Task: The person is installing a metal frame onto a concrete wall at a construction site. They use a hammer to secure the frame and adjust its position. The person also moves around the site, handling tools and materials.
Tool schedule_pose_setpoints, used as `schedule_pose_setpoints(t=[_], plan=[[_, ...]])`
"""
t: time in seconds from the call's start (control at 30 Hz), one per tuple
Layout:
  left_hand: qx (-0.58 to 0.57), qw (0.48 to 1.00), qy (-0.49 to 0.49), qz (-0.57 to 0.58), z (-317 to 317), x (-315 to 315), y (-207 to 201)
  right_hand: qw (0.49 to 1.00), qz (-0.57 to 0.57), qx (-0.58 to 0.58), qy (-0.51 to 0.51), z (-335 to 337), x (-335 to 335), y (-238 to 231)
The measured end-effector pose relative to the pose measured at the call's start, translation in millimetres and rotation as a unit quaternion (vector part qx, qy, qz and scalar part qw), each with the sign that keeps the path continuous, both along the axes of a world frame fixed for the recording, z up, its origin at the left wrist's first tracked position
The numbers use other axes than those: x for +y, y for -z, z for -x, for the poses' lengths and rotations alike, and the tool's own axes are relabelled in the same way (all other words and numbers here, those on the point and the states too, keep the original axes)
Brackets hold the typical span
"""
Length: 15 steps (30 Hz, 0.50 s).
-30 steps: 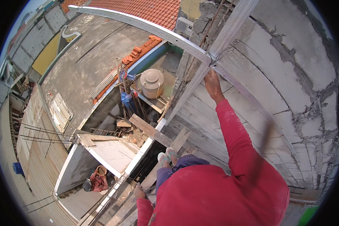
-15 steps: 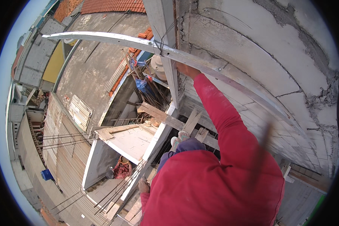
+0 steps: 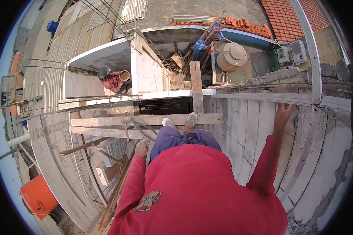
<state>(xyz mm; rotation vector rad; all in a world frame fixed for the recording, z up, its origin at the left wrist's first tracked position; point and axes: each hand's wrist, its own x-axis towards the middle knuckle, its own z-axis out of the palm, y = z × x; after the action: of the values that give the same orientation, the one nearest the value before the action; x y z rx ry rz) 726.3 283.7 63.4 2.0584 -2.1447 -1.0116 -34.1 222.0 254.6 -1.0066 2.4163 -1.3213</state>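
Note:
My right arm reaches up to a pale concrete post (image 3: 262, 98), and the fingers of my right hand (image 3: 283, 114) are hooked at its edge. Past that hand, a long whitish metal bar (image 3: 313, 55) crosses the post, with thin wire (image 3: 318, 105) around the crossing. Beside my left thigh hangs my left hand (image 3: 142, 148); its fingers are too unclear to show a grip. Just ahead of it are a hammer-like tool (image 3: 126, 131) and a dark curved strip (image 3: 143, 126). My sandalled feet (image 3: 191, 120) stand on wooden planks (image 3: 106, 122).
A dark opening (image 3: 164, 106) lies in front of the planks. Lower down, another person (image 3: 113, 81) holds a round bowl (image 3: 124, 75). A block wall (image 3: 249, 129) rises at my right. Rebar rods (image 3: 111, 15) jut out at the upper left; a water tank (image 3: 231, 56) stands below.
My view has swung round, so the post now runs sideways and the bar stands upright at the right. My right hand stays at the post; my left remains beside my thigh.

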Motion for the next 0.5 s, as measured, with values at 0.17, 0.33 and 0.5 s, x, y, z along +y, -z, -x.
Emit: schedule_pose_setpoints(t=[0.17, 0.33, 0.5], plan=[[-0.026, 0.991, -0.114, -0.066, 0.3, 80.5, 10.0, 0.954, -0.038, -0.268, 0.129, -41.5, 49.0, 74.7], [0.032, 0.943, -0.326, -0.057, 7.6, 100.2, -19.5, 0.909, -0.301, -0.276, -0.09, -149.5, 18.4, 137.5], [0.173, 0.834, -0.521, 0.053, 0.1, 34.5, -94.7, 0.809, -0.313, -0.127, -0.482, -333.1, -87.9, 122.2]])
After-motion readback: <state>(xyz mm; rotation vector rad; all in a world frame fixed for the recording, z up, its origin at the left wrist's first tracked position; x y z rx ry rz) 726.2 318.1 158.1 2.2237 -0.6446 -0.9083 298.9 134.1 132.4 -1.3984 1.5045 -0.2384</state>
